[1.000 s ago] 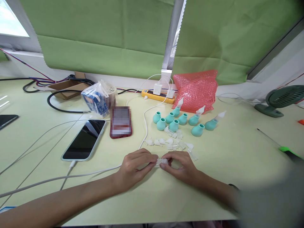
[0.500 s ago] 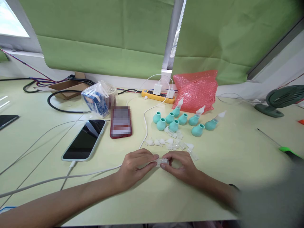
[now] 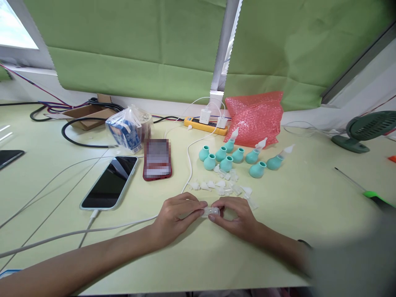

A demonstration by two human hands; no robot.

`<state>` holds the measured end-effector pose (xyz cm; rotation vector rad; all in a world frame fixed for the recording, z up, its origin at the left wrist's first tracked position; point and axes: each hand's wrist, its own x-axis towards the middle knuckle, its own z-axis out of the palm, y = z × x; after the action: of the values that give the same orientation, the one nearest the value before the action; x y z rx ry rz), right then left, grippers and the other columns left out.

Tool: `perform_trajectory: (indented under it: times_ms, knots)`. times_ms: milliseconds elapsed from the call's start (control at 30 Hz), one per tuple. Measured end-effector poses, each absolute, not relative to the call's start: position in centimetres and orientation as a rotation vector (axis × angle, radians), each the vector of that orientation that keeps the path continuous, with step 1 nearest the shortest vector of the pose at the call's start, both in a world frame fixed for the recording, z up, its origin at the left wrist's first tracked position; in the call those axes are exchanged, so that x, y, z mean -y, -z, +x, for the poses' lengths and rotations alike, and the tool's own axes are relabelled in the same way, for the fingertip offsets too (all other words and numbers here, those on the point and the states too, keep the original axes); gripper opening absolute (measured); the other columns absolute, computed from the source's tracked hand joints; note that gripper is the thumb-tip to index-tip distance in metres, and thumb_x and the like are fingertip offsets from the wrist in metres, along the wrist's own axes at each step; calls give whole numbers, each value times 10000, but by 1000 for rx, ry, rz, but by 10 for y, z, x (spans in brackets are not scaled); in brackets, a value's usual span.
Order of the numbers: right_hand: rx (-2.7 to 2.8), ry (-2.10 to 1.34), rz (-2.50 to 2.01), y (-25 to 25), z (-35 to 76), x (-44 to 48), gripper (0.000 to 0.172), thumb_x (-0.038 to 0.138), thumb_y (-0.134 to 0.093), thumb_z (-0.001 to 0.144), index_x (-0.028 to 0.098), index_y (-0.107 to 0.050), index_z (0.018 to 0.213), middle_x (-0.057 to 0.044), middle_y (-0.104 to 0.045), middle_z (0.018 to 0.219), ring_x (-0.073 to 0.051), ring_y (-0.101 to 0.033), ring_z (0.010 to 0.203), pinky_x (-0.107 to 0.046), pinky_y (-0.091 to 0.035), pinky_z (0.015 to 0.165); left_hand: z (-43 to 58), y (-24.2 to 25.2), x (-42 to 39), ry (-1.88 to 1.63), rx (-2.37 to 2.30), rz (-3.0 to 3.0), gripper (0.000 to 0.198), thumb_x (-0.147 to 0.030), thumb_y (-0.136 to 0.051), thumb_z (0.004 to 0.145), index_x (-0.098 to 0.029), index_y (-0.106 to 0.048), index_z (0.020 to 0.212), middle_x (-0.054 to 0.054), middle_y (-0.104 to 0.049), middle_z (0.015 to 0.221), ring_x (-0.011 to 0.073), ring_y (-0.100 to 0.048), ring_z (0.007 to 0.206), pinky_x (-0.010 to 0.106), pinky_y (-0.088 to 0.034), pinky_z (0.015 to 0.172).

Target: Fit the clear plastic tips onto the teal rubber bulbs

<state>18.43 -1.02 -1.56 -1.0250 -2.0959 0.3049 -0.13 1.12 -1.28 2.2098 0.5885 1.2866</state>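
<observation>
Near the table's front, a small clear plastic tube (image 3: 211, 211) lies sideways between my two hands. My left hand (image 3: 180, 214) pinches its left end between thumb and fingers. The thumb and fingers of my right hand (image 3: 236, 215) close on its right end. Fingertips cover parts of the tube at both ends. Just beyond are loose white nozzle tips (image 3: 204, 185) and more clear tubes (image 3: 236, 189). Farther back stand several teal rubber bulbs (image 3: 227, 163); a few, such as the bulb (image 3: 274, 162) at right, carry a clear tube with a white tip.
A phone (image 3: 109, 183) on a charging cable and a red-cased phone (image 3: 157, 160) lie left. Behind are a bagged blue box (image 3: 126, 130), a yellow power strip (image 3: 192, 123) and a pink bubble-wrap bag (image 3: 253, 119). A green fan (image 3: 365, 130) and a screwdriver (image 3: 368, 193) are right.
Very little differs. My left fingers have shifted slightly on the tube, and a bit more of it shows between my hands. The bulbs and loose parts stay where they were.
</observation>
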Motion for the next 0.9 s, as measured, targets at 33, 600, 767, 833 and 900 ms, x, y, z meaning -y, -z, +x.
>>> perform_trajectory:
  times_ms: [33, 600, 767, 833, 900]
  knots:
    - [2100, -304, -1022, 16, 184, 10, 128, 297, -559, 715, 175, -536, 688, 13, -552, 519, -91, -508, 470, -198, -404, 481, -1, 13, -11, -1281, -599, 2195, 212, -72, -561, 712, -119, -628, 908, 68, -659, 744, 144, -564, 693, 257, -503, 593]
    - [2090, -285, -1018, 15, 185, 10, 115, 281, -565, 709, 174, -526, 688, 14, -551, 528, -87, -505, 466, -197, -402, 481, 0, 8, -12, -1204, -663, 2168, 100, -121, -591, 691, -122, -626, 785, 70, -640, 719, 156, -548, 685, 297, -473, 618]
    - [2069, -268, -1008, 14, 184, 11, 108, 270, -568, 710, 171, -530, 729, 8, -582, 560, -85, -516, 468, -194, -415, 491, 0, 7, -12, -1194, -661, 2176, 116, -112, -598, 679, -120, -620, 792, 74, -638, 735, 160, -545, 702, 299, -471, 625]
    - [2068, -267, -1010, 13, 183, 11, 108, 272, -564, 715, 170, -532, 732, 2, -589, 569, -90, -524, 479, -197, -419, 497, 0, 8, -12, -1199, -650, 2181, 122, -109, -600, 675, -120, -619, 795, 76, -638, 741, 161, -544, 708, 301, -472, 627]
    - [2075, -278, -1010, 13, 183, 11, 106, 273, -556, 723, 170, -536, 734, -3, -596, 583, -96, -534, 498, -200, -423, 506, -1, 8, -12, -1199, -642, 2192, 126, -106, -599, 676, -121, -617, 800, 76, -638, 744, 161, -541, 710, 304, -471, 629]
